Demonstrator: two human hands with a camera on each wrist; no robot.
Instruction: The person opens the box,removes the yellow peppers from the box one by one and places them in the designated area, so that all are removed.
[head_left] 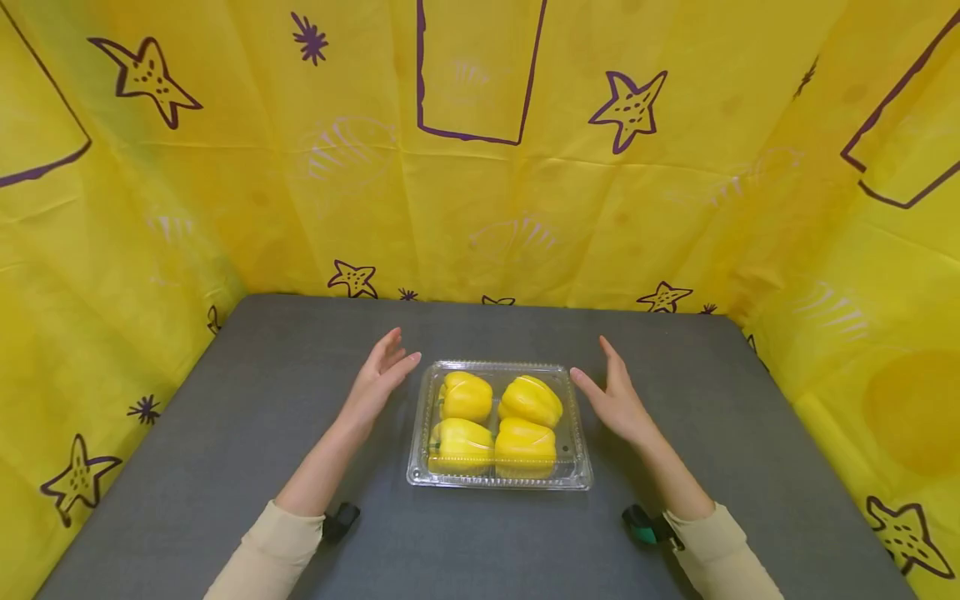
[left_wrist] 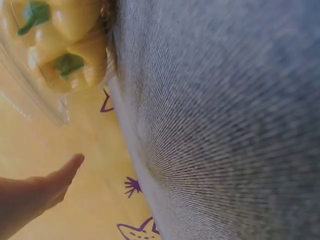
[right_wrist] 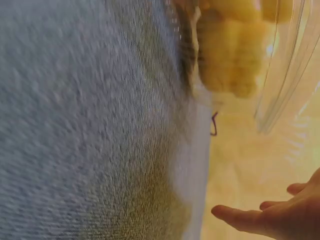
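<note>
A clear plastic container (head_left: 573, 467) sits on the grey table between the two hands. Inside it are several yellow bell peppers (head_left: 531, 402), in two rows, seen through the shiny plastic. Green stems show on the peppers (left_wrist: 70, 65) in the left wrist view. The left hand (head_left: 375, 379) is held beside the container's left side, fingers extended, holding nothing. On the opposite side, the right hand (head_left: 617, 400) is also empty, thumb and fingers spread, its thumb tip close to the container's far right corner.
The grey table (head_left: 225, 467) reaches back to a yellow cloth (head_left: 465, 217) with purple starfish drawings, which hangs behind and along both sides. Dark straps (head_left: 341, 522) sit at the wrists, by the cream sleeves (head_left: 273, 546).
</note>
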